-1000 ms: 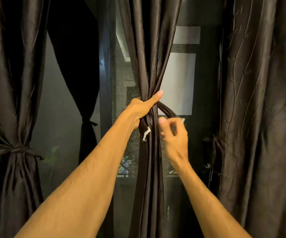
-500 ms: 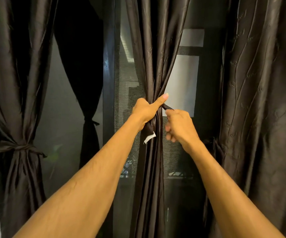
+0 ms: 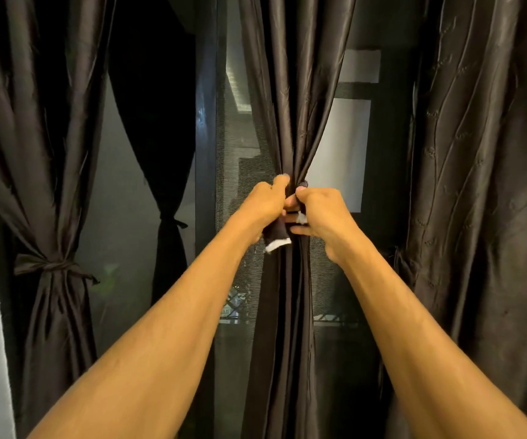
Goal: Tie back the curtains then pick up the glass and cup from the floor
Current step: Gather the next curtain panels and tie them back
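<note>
The gathered dark brown satin curtain (image 3: 290, 106) at the centre runs out past the top and bottom edges, and the dark fabric tie band (image 3: 275, 234) around it is mostly hidden behind the left hand (image 3: 267, 204) and right hand (image 3: 322, 213), so whether a knot is formed cannot be told. Most of both hands' fingers are buried in that curtain's folds, and both forearms (image 3: 148, 359) are cut off by the bottom edge. Right of the curtain, an embroidered dark brown curtain panel (image 3: 477, 185) is cropped by the right edge; left of it, a pale green shape (image 3: 108, 277) is too blurred to identify.
</note>
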Motion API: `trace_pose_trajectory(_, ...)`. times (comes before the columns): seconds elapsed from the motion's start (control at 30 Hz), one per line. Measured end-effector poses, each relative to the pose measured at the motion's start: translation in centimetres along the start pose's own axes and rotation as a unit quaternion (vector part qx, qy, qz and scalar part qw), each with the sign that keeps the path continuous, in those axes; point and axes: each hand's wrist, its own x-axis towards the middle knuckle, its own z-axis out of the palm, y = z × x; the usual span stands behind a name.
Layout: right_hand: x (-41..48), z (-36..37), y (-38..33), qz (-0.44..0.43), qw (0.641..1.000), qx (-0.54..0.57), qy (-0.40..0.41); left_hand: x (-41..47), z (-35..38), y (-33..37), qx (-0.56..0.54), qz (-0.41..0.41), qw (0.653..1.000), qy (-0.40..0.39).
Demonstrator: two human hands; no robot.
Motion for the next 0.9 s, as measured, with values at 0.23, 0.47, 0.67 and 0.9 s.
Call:
trace_pose_trajectory(0.23,0.0,-1.1,0.2,-0.110,0.958,-0.263,0.034,-0.8,0.4,-0.8,-0.164,-0.028,0.985,-0.053)
trace_pose_trajectory(0.47,-0.9,-1.4,-0.3,-0.186,0.869,-0.438,0.132,-0.5,1.9,-0.9,-0.097,0.007,0.994,-0.053)
trace_pose_trajectory(0.67,-0.7,-1.0,0.2,-0.040,0.973,-0.215,0.072,-0.1,2.7,-0.6,-0.035,0.057,0.998,0.004)
trace_pose_trajectory(0.9,-0.2,-0.9,2.7,0.006,0.989,-0.139,0.045,-0.5,2.0,0.4,-0.139,-0.035,0.989,-0.043)
